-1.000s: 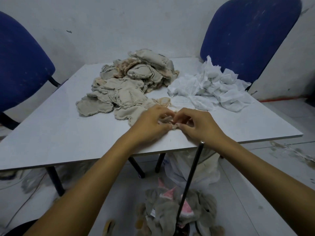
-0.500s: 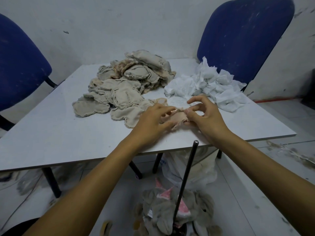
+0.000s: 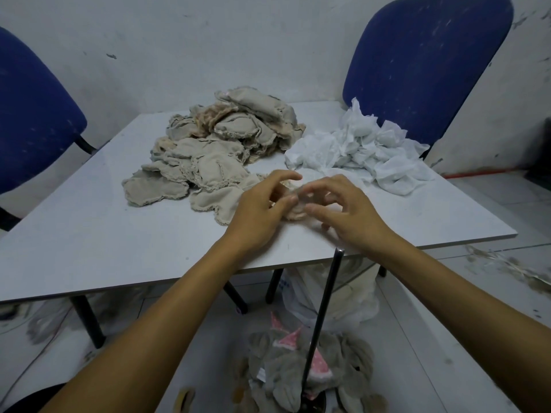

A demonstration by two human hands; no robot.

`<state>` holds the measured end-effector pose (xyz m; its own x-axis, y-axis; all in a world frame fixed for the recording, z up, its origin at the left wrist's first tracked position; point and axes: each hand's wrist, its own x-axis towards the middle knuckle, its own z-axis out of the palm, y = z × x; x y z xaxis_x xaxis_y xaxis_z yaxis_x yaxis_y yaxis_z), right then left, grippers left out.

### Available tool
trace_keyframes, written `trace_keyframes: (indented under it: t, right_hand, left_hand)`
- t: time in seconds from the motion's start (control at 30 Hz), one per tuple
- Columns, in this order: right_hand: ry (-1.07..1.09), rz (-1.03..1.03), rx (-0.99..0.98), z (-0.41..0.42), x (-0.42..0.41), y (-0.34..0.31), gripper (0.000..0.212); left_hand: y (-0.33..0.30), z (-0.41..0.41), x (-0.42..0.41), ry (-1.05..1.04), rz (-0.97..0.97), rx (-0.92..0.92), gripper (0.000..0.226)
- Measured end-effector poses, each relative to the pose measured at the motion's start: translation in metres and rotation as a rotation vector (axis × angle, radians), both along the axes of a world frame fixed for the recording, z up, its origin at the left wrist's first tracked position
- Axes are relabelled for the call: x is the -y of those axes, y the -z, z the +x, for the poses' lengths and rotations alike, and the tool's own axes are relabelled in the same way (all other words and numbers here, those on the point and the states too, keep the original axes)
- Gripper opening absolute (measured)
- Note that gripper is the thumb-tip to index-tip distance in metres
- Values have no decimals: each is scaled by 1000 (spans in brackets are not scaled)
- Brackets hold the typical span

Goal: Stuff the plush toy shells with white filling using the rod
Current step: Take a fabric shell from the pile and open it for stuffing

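A small pale plush shell (image 3: 295,211) lies on the white table (image 3: 89,228) between my hands. My left hand (image 3: 262,210) pinches its left side with curled fingers. My right hand (image 3: 348,213) hovers over its right side, fingers spread and bent, blurred by motion; its grip is unclear. A heap of beige plush shells (image 3: 220,147) lies behind, and a pile of white filling (image 3: 363,150) to the right. The black rod (image 3: 323,317) stands upright below the table's front edge, free of both hands.
Grey plush toys with pink ears (image 3: 301,374) lie on the floor around the rod's base. A white bag (image 3: 346,296) sits under the table. Blue chairs stand at the left (image 3: 32,120) and back right (image 3: 423,61).
Both hands stayed on the small shell. My right hand's fingers have lifted and spread over it, and the shell has been worked slightly between the hands.
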<state>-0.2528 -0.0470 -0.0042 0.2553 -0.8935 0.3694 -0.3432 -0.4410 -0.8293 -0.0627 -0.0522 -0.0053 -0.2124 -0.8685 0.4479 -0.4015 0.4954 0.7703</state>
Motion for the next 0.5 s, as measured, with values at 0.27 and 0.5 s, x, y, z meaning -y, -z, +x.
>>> trace_keyframes:
  t: [0.27,0.5]
  right_hand:
    - [-5,36,141,-2,0,2,26]
    - [-113,104,236,-4,-2,-1,17]
  left_hand:
    - [-5,4,5,191,212,-132,16]
    - [-7,4,4,221,271,-222,15]
